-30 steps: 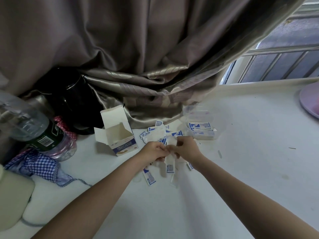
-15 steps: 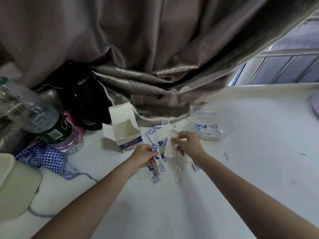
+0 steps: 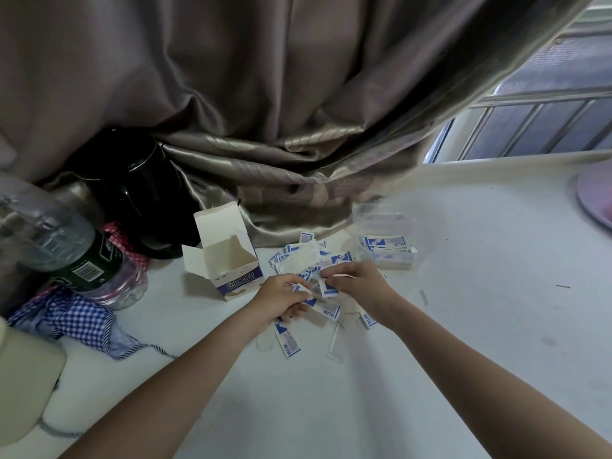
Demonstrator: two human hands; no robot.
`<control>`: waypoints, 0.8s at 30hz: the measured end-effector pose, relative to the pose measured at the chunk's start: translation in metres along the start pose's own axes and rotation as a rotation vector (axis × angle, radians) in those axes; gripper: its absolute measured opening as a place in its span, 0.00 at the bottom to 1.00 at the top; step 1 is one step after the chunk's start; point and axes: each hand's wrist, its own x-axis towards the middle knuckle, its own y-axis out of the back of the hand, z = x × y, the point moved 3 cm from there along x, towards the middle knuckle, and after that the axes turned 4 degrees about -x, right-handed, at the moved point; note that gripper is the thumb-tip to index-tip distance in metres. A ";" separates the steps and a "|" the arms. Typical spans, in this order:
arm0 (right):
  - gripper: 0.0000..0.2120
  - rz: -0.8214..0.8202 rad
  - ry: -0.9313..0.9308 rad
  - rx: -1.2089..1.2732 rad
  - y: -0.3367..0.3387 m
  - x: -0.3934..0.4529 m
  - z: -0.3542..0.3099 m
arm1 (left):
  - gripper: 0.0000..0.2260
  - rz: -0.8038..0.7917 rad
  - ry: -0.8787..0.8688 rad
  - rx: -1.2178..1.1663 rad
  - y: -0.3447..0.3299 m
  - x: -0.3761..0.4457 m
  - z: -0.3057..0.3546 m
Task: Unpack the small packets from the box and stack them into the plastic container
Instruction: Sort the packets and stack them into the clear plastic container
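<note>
Right hand [image 3: 359, 283] lowered, both pinching packets [image 3: 326, 288].

Bare table [image 3: 496, 293] lies right of the plastic container [image 3: 385, 240]; curtain [image 3: 265, 144] crowds behind.

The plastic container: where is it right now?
In the head view the plastic container sits on the table right of the packet pile, just beyond the right hand, near the curtain hem.

Open box [image 3: 228, 263], loose packets [image 3: 309, 260], few stacked in container [image 3: 385, 240]
</note>
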 end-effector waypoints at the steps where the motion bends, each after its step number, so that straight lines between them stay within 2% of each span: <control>1: 0.12 0.002 0.007 -0.008 0.000 0.001 0.001 | 0.05 0.008 -0.015 -0.009 0.000 -0.001 0.002; 4: 0.24 -0.050 0.024 -0.016 -0.006 0.002 0.002 | 0.05 0.017 -0.021 -0.044 0.002 -0.004 0.003; 7: 0.32 -0.105 0.084 -0.212 -0.018 0.005 0.002 | 0.04 0.016 -0.005 -0.039 0.002 -0.005 -0.003; 9: 0.31 -0.088 0.075 -0.176 -0.023 0.009 0.003 | 0.02 0.007 0.002 -0.057 -0.002 -0.007 -0.004; 12: 0.22 -0.026 0.017 -0.141 -0.028 0.009 0.003 | 0.04 0.004 0.021 -0.158 -0.007 -0.008 -0.001; 16: 0.14 0.103 0.020 -0.278 -0.028 0.013 0.010 | 0.05 -0.035 0.033 -0.247 -0.013 -0.014 0.006; 19: 0.15 0.150 0.085 -0.439 -0.029 0.014 0.009 | 0.09 -0.064 0.007 -0.235 -0.014 -0.017 0.007; 24: 0.16 0.030 0.126 -0.535 -0.028 0.012 0.005 | 0.13 -0.060 -0.056 -0.050 -0.004 -0.011 0.007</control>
